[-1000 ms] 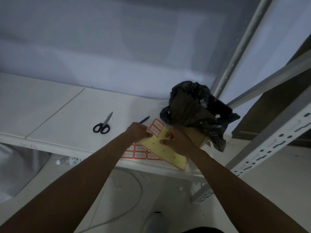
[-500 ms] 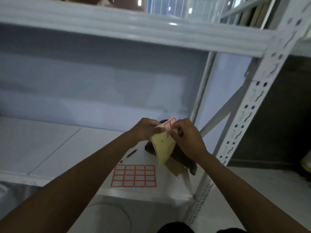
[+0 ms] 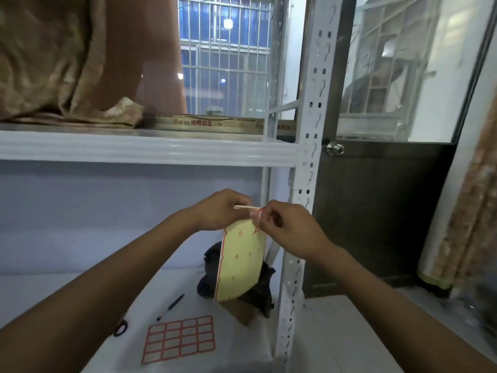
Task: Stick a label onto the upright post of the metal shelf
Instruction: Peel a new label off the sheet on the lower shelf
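**Label Pinched at the Top of a Yellow Backing Sheet**

Between the two raised hands, at about mid-height of the shelf bay, a yellow backing sheet (image 3: 240, 258) hangs down in a curve, its red-printed edge facing left. The left hand (image 3: 220, 211) is closed on the sheet's top edge, thumb and fingers pressed together over it. The right hand (image 3: 289, 228) is just beside it, its thumb and forefinger pinched on a small red-bordered label (image 3: 256, 218) at the sheet's upper right corner; whether the label is fully free of the sheet cannot be told.

Just right of the right hand, and a little behind it, stands the white perforated upright post (image 3: 312, 130) of the metal shelf, running from top to bottom of the view. The label is near the post but not touching it.

Below the hands, on the lower shelf board (image 3: 129, 356), lies a full sheet of red-bordered labels (image 3: 179, 339). A black pen (image 3: 170, 306) lies above that sheet, and black scissor handles (image 3: 120, 327) peek out from behind the left forearm. Directly under the hanging sheet sits a crumpled black bag (image 3: 258, 289) on a brown piece of cardboard (image 3: 236, 309).

Above the hands, the upper shelf beam (image 3: 148, 152) carries folded brown fabric (image 3: 53, 76).
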